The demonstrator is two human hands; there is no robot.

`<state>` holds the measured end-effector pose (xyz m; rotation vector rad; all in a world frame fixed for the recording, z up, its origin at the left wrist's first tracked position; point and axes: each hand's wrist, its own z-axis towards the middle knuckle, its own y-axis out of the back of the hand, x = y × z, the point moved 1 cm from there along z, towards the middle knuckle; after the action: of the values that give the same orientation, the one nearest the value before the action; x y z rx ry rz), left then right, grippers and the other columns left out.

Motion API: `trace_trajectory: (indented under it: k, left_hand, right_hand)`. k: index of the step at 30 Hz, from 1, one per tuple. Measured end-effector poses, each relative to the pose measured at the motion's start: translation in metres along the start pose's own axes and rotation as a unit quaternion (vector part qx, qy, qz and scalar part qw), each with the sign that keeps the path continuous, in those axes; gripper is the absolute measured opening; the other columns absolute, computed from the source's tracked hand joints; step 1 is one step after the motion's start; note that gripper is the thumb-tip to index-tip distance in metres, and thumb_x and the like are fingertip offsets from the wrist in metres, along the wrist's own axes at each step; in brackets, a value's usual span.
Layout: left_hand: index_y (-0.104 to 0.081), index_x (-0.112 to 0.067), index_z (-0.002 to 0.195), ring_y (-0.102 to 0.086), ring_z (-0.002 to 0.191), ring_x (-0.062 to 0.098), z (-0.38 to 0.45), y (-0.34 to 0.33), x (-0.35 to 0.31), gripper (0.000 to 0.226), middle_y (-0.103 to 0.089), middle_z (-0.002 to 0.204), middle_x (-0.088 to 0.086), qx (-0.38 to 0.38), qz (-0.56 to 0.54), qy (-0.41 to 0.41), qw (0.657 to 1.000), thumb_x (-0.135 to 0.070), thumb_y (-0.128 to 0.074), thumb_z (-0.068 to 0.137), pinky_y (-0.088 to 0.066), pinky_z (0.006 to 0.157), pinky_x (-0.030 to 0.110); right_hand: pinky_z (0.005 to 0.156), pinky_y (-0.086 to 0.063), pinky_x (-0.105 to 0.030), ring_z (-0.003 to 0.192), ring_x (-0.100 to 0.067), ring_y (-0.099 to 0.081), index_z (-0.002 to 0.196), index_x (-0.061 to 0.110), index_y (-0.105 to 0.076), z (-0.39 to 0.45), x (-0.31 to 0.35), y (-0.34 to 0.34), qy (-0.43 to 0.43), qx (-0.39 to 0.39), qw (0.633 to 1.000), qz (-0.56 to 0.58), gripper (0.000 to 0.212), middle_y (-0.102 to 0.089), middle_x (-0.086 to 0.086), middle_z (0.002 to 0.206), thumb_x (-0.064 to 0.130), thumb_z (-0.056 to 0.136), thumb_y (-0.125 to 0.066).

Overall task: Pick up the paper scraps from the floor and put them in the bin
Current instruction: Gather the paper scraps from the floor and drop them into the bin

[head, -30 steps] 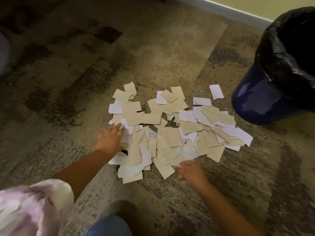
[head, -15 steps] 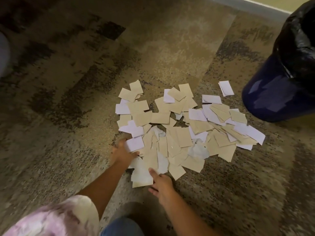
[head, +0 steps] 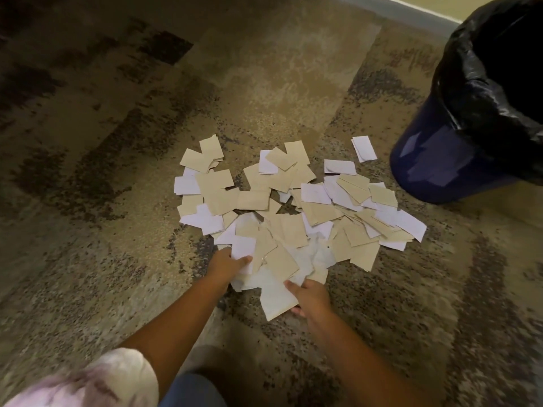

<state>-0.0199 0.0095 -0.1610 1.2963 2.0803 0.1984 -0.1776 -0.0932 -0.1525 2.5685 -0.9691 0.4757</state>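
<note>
Tan and white paper scraps (head: 296,207) on carpet (head: 264,83), left hand (head: 224,264), right hand (head: 310,295) gripping near edge

We look down on a carpet (head: 123,171) that fills nearly all the view, a mottled pattern of tan, beige and dark brown patches with speckled grey streaks. Light falls brightest on the tan band at the middle top, and the far left corner sinks into shadow. At the top right we see a pale baseboard (head: 417,8) running at a slant along the foot of a yellowish wall (head: 470,4), just 1 narrow strip of each showing.
</note>
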Motion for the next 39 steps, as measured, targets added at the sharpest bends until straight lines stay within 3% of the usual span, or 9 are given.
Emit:
trace_trajectory:
  k: [3,7,12,18,23,27,32,35,39]
  left_hand:
    - [-0.055,-0.001,0.128,-0.055,0.118,0.034,-0.009,-0.010,0.001,0.047,-0.057,0.131,0.018,0.021,-0.077,-0.014,0.997,-0.022,-0.065,0.087,-0.049,0.091,0.041]
    - [-0.053,-0.007,0.131,-0.055,0.114,0.034,-0.017,-0.016,0.005,0.045,-0.057,0.131,0.015,0.042,-0.100,-0.009,0.994,-0.023,-0.062,0.089,-0.050,0.071,0.035]
    - [-0.044,-0.007,0.138,-0.047,0.126,0.033,-0.031,-0.013,0.002,0.049,-0.049,0.141,0.014,0.051,-0.106,-0.017,0.993,-0.018,-0.057,0.092,-0.043,0.102,0.047]
    - [-0.048,-0.005,0.134,-0.052,0.121,0.032,-0.049,-0.020,-0.008,0.045,-0.053,0.136,0.015,0.091,-0.098,-0.026,0.991,-0.014,-0.058,0.092,-0.046,0.090,0.037]
    - [-0.052,-0.002,0.131,-0.054,0.119,0.032,-0.061,-0.025,-0.019,0.043,-0.056,0.132,0.017,0.055,-0.077,-0.057,0.994,-0.014,-0.060,0.090,-0.046,0.092,0.038]
    - [-0.055,0.000,0.127,-0.055,0.114,0.032,-0.072,-0.019,-0.030,0.040,-0.058,0.129,0.018,0.026,-0.078,-0.073,0.994,-0.013,-0.061,0.089,-0.046,0.080,0.033]
    - [-0.060,-0.003,0.122,-0.061,0.102,0.030,-0.075,0.003,-0.052,0.038,-0.066,0.114,0.017,-0.026,0.040,-0.154,0.987,-0.011,-0.065,0.086,-0.047,0.083,0.032]
    - [-0.060,-0.011,0.115,-0.057,0.080,0.025,-0.077,0.011,-0.061,0.032,-0.060,0.083,0.006,-0.079,0.130,-0.191,0.970,-0.015,-0.067,0.084,-0.040,0.063,0.027]
    - [-0.056,-0.015,0.093,-0.053,0.078,0.024,-0.083,0.018,-0.069,0.013,-0.063,0.090,0.008,-0.124,0.215,-0.192,0.950,-0.019,-0.065,0.085,-0.039,0.061,0.027]
  right_hand:
    - [0.088,-0.054,-0.045,0.109,-0.031,-0.060,0.111,0.007,-0.064,0.003,0.003,0.017,0.003,0.019,0.999,0.049,0.023,-0.064,-0.015,0.118,0.019,0.090,-0.062]
    - [0.086,-0.052,-0.041,0.106,-0.024,-0.059,0.109,0.018,-0.059,-0.003,0.011,0.015,-0.009,0.064,0.993,0.095,0.025,-0.063,-0.007,0.118,0.034,0.090,-0.061]
    - [0.100,-0.044,-0.052,0.118,-0.031,-0.053,0.129,0.015,-0.050,-0.014,0.025,0.002,-0.058,0.031,0.984,0.166,0.064,-0.056,-0.010,0.131,0.061,0.086,-0.050]
    - [0.105,-0.041,-0.044,0.123,-0.029,-0.050,0.134,0.011,-0.048,-0.023,0.040,0.016,0.000,0.024,0.988,0.155,0.084,-0.052,-0.010,0.137,0.068,0.074,-0.059]
    - [0.101,-0.047,-0.045,0.115,-0.029,-0.058,0.129,0.010,-0.052,-0.036,0.040,0.021,0.108,0.050,0.989,0.086,0.055,-0.062,-0.010,0.125,0.040,0.085,-0.066]
    - [0.104,-0.043,-0.036,0.125,-0.029,-0.050,0.138,0.004,-0.044,-0.043,0.040,0.035,0.150,-0.012,0.988,-0.039,0.046,-0.051,-0.013,0.138,0.018,0.095,-0.054]
    - [0.090,-0.047,-0.031,0.118,-0.030,-0.056,0.135,0.006,-0.046,-0.053,0.048,0.074,0.241,-0.123,0.942,-0.199,0.042,-0.057,-0.014,0.131,0.022,0.096,-0.052]
    - [0.085,-0.050,-0.033,0.109,-0.031,-0.061,0.129,0.009,-0.051,-0.056,0.055,0.101,0.277,-0.164,0.911,-0.257,0.038,-0.063,-0.014,0.121,0.025,0.096,-0.052]
    - [0.079,-0.050,-0.033,0.106,-0.031,-0.061,0.127,0.010,-0.053,-0.063,0.067,0.129,0.312,-0.214,0.872,-0.312,0.036,-0.065,-0.014,0.117,0.029,0.096,-0.051]
